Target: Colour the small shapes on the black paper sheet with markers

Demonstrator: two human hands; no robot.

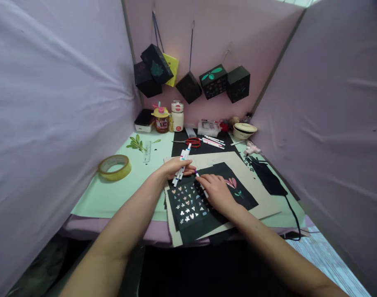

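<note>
Several white marker pens (181,168) with coloured ends lie in my left hand (175,167), gripped under the thumb. My right hand (217,192) holds one more white marker (202,185) with a purple end, pointing up and left close to my left fingertips. Beneath the hands is a black sheet (191,231) covered with small shiny shapes such as hearts, stars and triangles. Beside it, partly under my right hand, a black card (248,200) bears a pink and green flower (232,184). Both rest on a beige board (265,208).
A tape roll (114,168), a ruler (147,152) and green leaves (136,142) lie at left. Red-handled scissors (188,142) and more markers (213,142) are behind. Bottles (177,116) and a lidded bowl (244,130) stand at the back; a glue gun (252,147) lies right. Black boxes (213,81) hang above.
</note>
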